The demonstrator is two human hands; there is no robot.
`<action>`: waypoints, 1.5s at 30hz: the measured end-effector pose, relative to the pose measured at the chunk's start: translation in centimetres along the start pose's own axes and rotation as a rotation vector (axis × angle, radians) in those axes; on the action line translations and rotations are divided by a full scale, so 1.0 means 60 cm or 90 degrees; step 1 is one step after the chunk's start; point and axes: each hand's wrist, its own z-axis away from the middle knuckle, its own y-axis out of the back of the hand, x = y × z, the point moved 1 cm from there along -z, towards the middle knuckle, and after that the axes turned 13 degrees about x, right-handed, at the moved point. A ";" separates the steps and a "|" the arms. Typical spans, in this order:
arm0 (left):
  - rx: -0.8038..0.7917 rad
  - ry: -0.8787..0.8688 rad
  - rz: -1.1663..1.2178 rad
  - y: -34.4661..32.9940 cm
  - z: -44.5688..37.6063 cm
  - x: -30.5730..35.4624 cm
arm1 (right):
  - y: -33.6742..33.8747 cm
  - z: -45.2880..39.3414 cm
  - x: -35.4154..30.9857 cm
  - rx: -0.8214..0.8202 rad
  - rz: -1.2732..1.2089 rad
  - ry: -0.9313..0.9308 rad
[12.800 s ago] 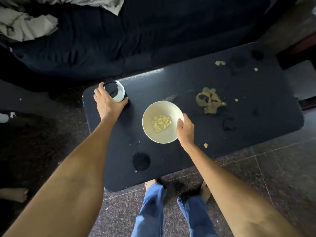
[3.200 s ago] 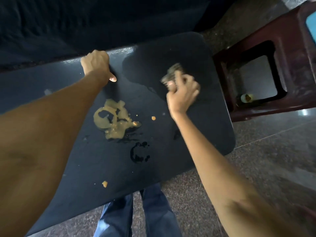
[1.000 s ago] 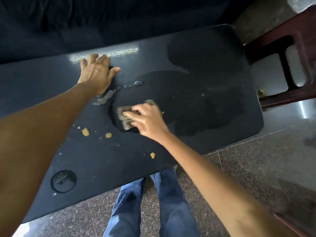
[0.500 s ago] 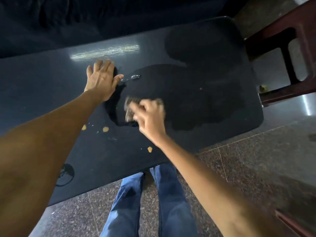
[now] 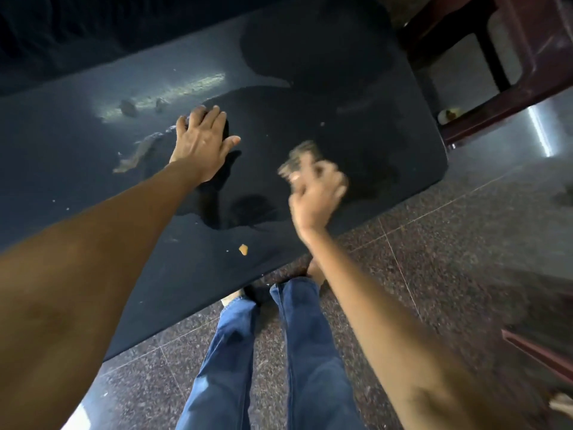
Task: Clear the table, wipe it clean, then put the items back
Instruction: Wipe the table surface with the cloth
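The table (image 5: pixel 310 72), a dark slab with rounded corners, is seen slanting across the view, its right half darkened by a wet film and its left half dry. It is judged stiff and steady enough to be leaned on, and slick where wet. The left hand (image 5: pixel 203 144) is laid flat near the middle of the surface, fingers straight and spread, nothing held. The right hand (image 5: pixel 316 190) is blurred near the front edge, its fingers curled round the cloth (image 5: pixel 299 158); the cloth is judged soft, damp and light, best bunched in the palm so that it is pressed flat as it is dragged. A smear of residue (image 5: pixel 136 153) is left just beside the left hand, toward the left end, with smaller flecks (image 5: pixel 127 107) near the back edge. One orange crumb (image 5: pixel 243 249) lies close to the front edge. A dark red stool (image 5: pixel 524 88) stands off the right end, apart from the table, and nothing is seen barring the cloth's way to the smear except the braced left hand.
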 end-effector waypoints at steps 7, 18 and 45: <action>-0.011 -0.045 -0.022 0.008 -0.009 0.044 | 0.054 -0.019 0.142 -0.121 -0.111 0.491; 0.017 0.010 -0.013 -0.022 -0.039 0.145 | 0.059 0.004 0.158 -0.071 -0.033 0.157; 0.046 0.054 -0.047 -0.012 -0.262 0.245 | -0.063 -0.446 0.163 -0.041 0.000 -0.056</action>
